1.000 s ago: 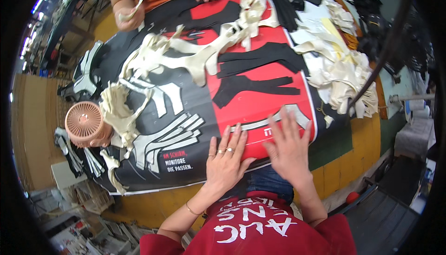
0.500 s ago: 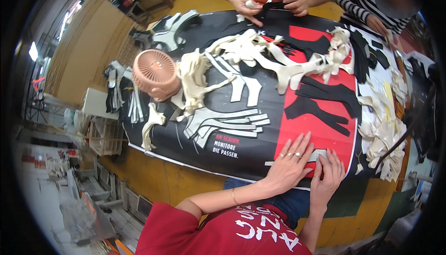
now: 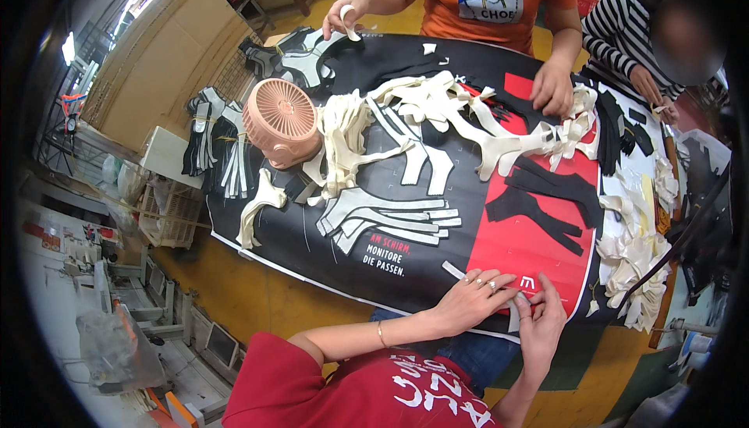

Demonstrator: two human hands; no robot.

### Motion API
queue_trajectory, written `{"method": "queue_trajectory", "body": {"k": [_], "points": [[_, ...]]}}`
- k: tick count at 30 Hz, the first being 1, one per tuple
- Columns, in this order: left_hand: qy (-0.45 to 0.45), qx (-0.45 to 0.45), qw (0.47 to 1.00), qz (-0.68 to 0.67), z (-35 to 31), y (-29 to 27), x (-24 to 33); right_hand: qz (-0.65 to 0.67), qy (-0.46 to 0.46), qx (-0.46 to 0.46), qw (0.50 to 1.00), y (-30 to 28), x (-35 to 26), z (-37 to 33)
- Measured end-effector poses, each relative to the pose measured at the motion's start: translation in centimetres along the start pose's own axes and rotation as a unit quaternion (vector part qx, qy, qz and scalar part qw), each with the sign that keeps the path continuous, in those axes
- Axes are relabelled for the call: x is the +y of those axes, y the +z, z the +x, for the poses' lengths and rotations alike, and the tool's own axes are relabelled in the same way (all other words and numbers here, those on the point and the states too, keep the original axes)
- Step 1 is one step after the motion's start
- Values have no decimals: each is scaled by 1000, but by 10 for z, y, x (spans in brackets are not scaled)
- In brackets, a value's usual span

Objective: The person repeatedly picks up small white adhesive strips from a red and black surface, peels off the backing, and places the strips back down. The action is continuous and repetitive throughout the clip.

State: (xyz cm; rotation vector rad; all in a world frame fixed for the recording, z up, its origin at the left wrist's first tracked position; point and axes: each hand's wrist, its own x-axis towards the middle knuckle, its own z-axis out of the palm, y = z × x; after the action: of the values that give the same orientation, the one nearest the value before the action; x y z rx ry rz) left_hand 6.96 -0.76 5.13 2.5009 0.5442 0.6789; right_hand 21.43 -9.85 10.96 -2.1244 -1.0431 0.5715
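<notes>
My left hand (image 3: 476, 300) and my right hand (image 3: 541, 317) meet at the table's near edge, over the red part of the sheet. Between them is a light grey fabric piece (image 3: 513, 320), mostly hidden under my fingers. One narrow end sticks out past my left hand's fingertips. Rings show on the left hand, whose fingers are bent over the piece. My right thumb and fingers pinch it from the other side. Farther off lie black cut pieces (image 3: 538, 217), and to the left a fanned stack of light grey pieces (image 3: 390, 216) with dark edges.
A pink fan (image 3: 282, 122) stands left of the cream fabric pieces (image 3: 437, 104). More cream pieces (image 3: 636, 248) heap at the right. Across the table, a person in an orange shirt (image 3: 488, 14) holds a cream strip (image 3: 348, 22); another in striped sleeves (image 3: 616, 34) works at the far right.
My hands lay flatter with fingers stretched out; now the fingers bend around the fabric piece. The person across has spread their hands apart, one moving left with a cream strip. The view has shifted slightly.
</notes>
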Motion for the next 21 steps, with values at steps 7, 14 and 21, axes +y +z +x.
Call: {"method": "queue_trajectory", "body": {"k": [7,14,21], "points": [[-19,195,979,64,-22,-36,-12,34,-157,-35,986,-6,-48,12],[-30,294,951,93,-38,-41,-36,269,-188,-54,943,28,-112,78],[-92,321,941,56,-38,-35,-41,22,-233,28,972,115,-156,140]]}}
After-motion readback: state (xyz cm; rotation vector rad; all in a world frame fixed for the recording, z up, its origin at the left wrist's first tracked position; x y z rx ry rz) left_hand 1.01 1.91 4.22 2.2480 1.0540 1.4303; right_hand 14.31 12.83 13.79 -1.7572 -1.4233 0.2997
